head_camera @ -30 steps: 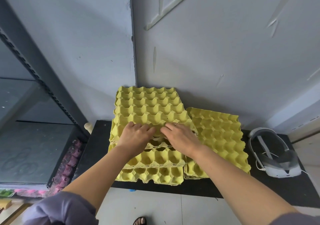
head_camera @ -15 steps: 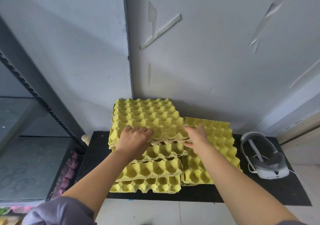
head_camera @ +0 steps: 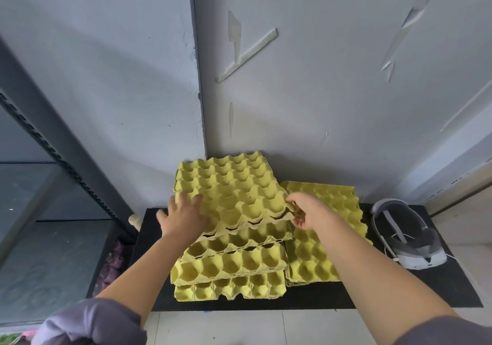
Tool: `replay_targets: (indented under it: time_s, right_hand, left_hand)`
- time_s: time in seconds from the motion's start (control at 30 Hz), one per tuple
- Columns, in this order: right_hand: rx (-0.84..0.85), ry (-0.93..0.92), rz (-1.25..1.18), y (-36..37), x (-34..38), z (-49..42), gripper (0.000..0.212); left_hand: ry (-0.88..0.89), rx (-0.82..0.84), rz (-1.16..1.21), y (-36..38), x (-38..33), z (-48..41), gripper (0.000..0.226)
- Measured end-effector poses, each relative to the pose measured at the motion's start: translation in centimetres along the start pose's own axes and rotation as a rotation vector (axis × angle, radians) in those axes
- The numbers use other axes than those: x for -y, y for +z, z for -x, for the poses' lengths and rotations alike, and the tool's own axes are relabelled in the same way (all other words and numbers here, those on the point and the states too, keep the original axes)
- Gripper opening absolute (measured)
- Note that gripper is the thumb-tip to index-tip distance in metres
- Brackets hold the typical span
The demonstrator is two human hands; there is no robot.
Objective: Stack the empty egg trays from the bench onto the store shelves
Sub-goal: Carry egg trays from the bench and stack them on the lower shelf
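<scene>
Yellow empty egg trays stand in a tall uneven stack (head_camera: 231,262) on the black bench (head_camera: 399,291). A lower stack (head_camera: 338,203) lies to its right against the wall. The top trays (head_camera: 231,185) of the tall stack are raised a little at their front edge. My left hand (head_camera: 183,217) lies with spread fingers on their front left corner. My right hand (head_camera: 306,211) pinches their front right corner. The dark metal store shelves (head_camera: 53,238) stand at the left.
A white and grey headset (head_camera: 407,241) lies on the bench's right end. Purple trays (head_camera: 111,267) sit low between shelf and bench, beside a pale wooden knob (head_camera: 134,221). The grey wall corner rises right behind the stacks. Tiled floor lies below the bench.
My hands moved apart from the middle of the front edge to the two front corners. The front edge of the top trays now stands slightly off the stack.
</scene>
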State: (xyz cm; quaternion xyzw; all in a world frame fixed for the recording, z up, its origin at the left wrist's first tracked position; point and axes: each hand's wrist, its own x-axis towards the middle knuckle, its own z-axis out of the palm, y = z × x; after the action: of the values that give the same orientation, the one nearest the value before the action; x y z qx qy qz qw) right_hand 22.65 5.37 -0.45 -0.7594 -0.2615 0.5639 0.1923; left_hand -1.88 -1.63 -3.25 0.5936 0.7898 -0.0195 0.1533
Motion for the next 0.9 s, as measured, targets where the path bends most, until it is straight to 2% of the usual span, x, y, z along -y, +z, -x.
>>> replay_targets:
  time_s: [0.03,0.1,0.17,0.23,0.33,0.53,0.67,0.77,0.9]
  right_hand:
    - [0.001,0.025,-0.005,0.0,0.0,0.0,0.011]
    - [0.009,0.049,-0.031,0.4,-0.4,-0.1,0.007]
    - [0.025,0.035,-0.101,1.0,-0.9,0.0,0.006]
    - [0.022,-0.062,-0.143,1.3,-1.1,0.1,0.01]
    - [-0.005,-0.223,-0.206,1.5,-1.2,0.3,0.028]
    - [0.095,-0.303,-0.391,1.4,-1.8,1.8,0.034]
    - [0.175,-0.33,-0.462,1.2,-2.3,2.7,0.034]
    - [0.228,-0.343,-0.496,0.8,-2.4,4.1,0.033]
    - [0.246,-0.376,-0.513,-0.7,-2.3,6.2,0.035]
  left_hand:
    - [-0.109,0.041,0.09,0.2,0.5,-0.1,0.063]
    - [-0.333,0.138,0.42,0.5,1.5,-0.3,0.072]
    - [-0.409,0.198,0.667,1.0,2.1,-0.5,0.069]
    - [-0.398,0.193,0.7,1.2,2.4,-0.5,0.065]
    - [-0.403,0.165,0.756,0.6,2.5,-0.7,0.063]
    - [-0.425,0.028,1.039,-0.8,3.4,-0.1,0.057]
    - [-0.621,-0.103,1.199,-0.7,5.3,0.0,0.053]
    - [-0.781,-0.048,1.223,-0.8,5.9,0.6,0.044]
    - [-0.741,0.028,1.356,-1.2,5.9,2.1,0.055]
